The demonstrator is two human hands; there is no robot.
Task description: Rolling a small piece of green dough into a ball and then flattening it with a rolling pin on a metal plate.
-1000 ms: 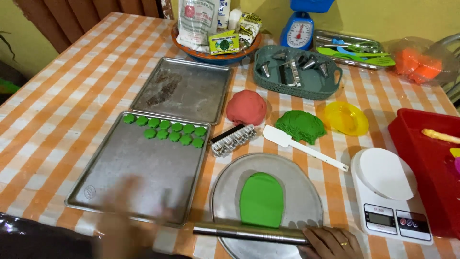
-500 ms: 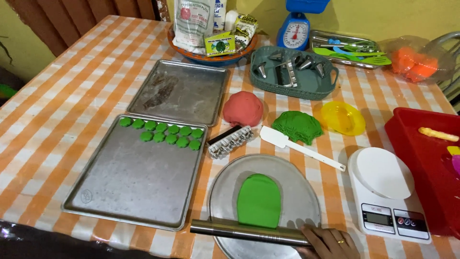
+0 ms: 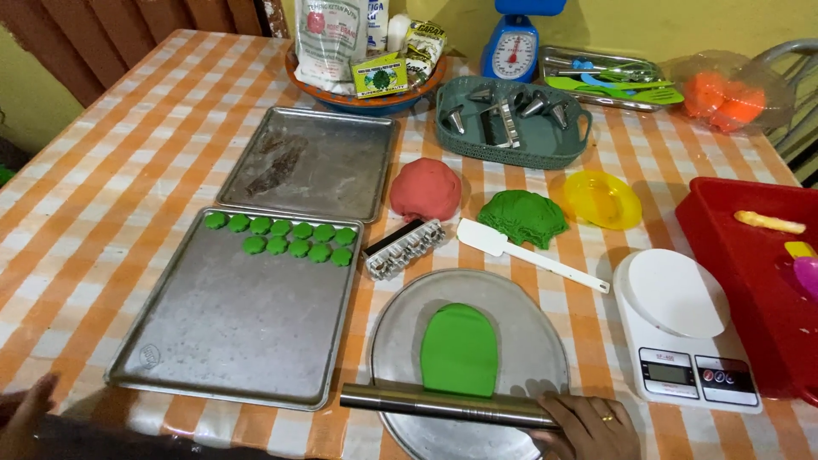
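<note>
Head view shows a flattened green dough sheet (image 3: 460, 349) lying on a round metal tray (image 3: 392, 341) at the table's near edge, with a steel rolling pin (image 3: 443, 405) laid across its near end; the right hand (image 3: 588, 426) rests on the pin's right end, fingers curled over it, presumably to press the dough thin. The left hand (image 3: 25, 413) sits at the near-left corner holding nothing, beside the baking tray (image 3: 230, 341) with small green dough pieces (image 3: 281, 238), while a ridged metal cutter (image 3: 405, 249) and white spatula (image 3: 528, 254) lie just beyond the round tray.
</note>
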